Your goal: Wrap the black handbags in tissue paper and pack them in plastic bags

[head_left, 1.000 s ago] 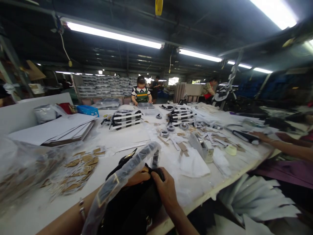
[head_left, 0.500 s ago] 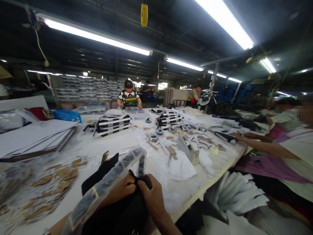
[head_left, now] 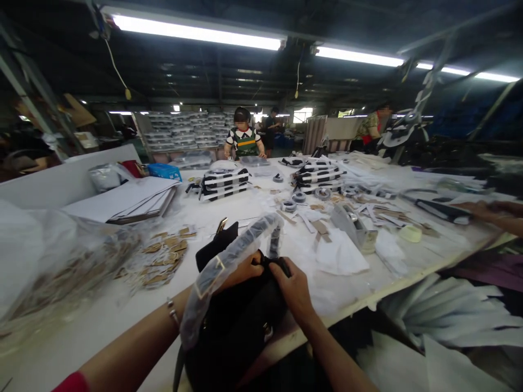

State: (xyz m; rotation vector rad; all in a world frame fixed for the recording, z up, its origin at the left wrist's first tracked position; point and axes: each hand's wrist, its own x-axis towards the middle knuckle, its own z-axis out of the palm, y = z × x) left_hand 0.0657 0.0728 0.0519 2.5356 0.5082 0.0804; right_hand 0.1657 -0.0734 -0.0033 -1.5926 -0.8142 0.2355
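A black handbag (head_left: 232, 337) is in front of me at the table's near edge, with a gold clasp part (head_left: 267, 331) low on its side. Its handle (head_left: 237, 247), wrapped in clear plastic, arches over my left forearm. My left hand (head_left: 248, 269) reaches beneath that handle, fingers curled closed on the bag's top edge. Beside it, my right hand (head_left: 292, 286) pinches the same black edge between thumb and fingers. A black flap (head_left: 216, 245) with a gold piece sticks up on the far side. The bag's inside is hidden.
Brown tags with strings (head_left: 163, 258) lie to the left, near stacked white sheets (head_left: 122, 197). Right of the bag are a tape dispenser (head_left: 354, 226) and white tissue (head_left: 339, 253). Wrapped bags (head_left: 224, 184) stand farther back. A person (head_left: 244, 144) stands opposite; a co-worker's hands (head_left: 496, 211) are at right.
My view has turned left and tipped down, so the scene sits farther right and more of my forearms shows. Both hands stay closed on the handbag's edge.
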